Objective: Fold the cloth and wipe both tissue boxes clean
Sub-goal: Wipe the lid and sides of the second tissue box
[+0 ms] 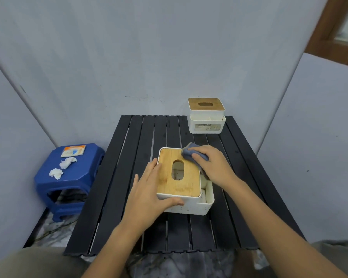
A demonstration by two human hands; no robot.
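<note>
A white tissue box (191, 206) with a wooden lid (179, 189) and an oval slot sits in the middle of the black slatted table (129, 157). My left hand (149, 193) grips its left side, thumb on the front wall and fingers on the lid's left edge. My right hand (213, 163) presses a folded blue-grey cloth (187, 152) onto the lid's far right corner. A second white tissue box (207, 117) with a wooden lid stands upright at the table's far right edge, untouched.
A blue plastic stool (68, 183) stands left of the table with a printed card (73, 151) and two crumpled white tissues (62, 167) on it. Grey walls close in on the left, back and right. My knees show at the bottom.
</note>
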